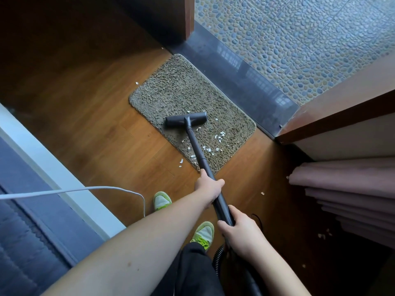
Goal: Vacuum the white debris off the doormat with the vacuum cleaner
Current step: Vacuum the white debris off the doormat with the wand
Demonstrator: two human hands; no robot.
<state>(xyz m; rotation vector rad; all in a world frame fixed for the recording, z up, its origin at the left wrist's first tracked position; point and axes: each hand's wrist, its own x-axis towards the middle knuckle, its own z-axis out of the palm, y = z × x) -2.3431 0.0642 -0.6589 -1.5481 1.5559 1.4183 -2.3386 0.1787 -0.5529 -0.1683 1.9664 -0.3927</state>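
Wood floor by the threshold: your left hand (208,183) and right hand (237,229), fingers clamped on the vacuum wand (195,144) for steering, hold the nozzle (186,119) mid-doormat (171,90), white debris (219,136) lying toward its near right corner.

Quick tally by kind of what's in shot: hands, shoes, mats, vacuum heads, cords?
Hands: 2, left hand and right hand, both gripping the vacuum wand
Green shoes: 2
Doormat: 1
Vacuum head: 1
White cord: 1
Total: 7
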